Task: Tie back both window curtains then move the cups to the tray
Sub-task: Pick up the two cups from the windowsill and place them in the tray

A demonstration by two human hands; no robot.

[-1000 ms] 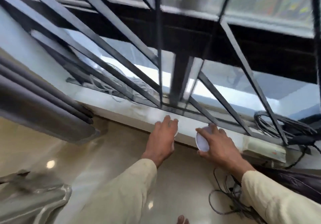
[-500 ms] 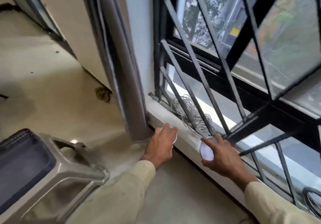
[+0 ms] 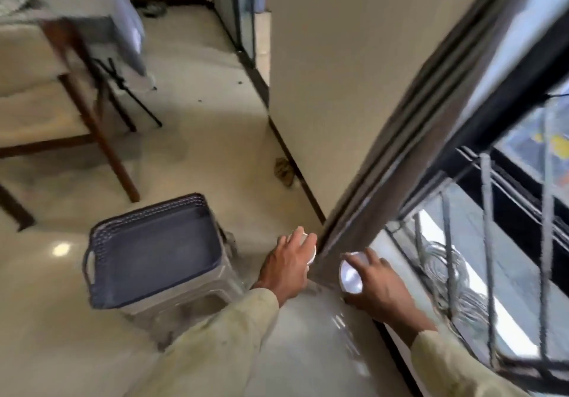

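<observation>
My left hand [image 3: 288, 265] grips a white cup [image 3: 311, 253] from above, mostly hidden under the fingers. My right hand [image 3: 377, 287] holds a second white cup [image 3: 350, 276] tipped on its side, its open mouth facing left. Both hands hover above the floor, off the window sill [image 3: 400, 261]. A dark grey tray [image 3: 151, 250] with handle slots rests on a grey plastic stool [image 3: 197, 301] just left of my left hand. The grey curtain [image 3: 409, 156] hangs gathered in a narrow bunch between my hands and the wall.
A window grille [image 3: 489, 267] with a coil of wire [image 3: 443, 261] behind it runs along the right. A wooden table [image 3: 92, 119] with a cloth stands at the back left. A beige wall [image 3: 338, 58] and a doorway lie beyond.
My view has swung left from the window toward the room, bringing the tray fully into sight. Both hands have lifted the cups off the sill and carried them leftward.
</observation>
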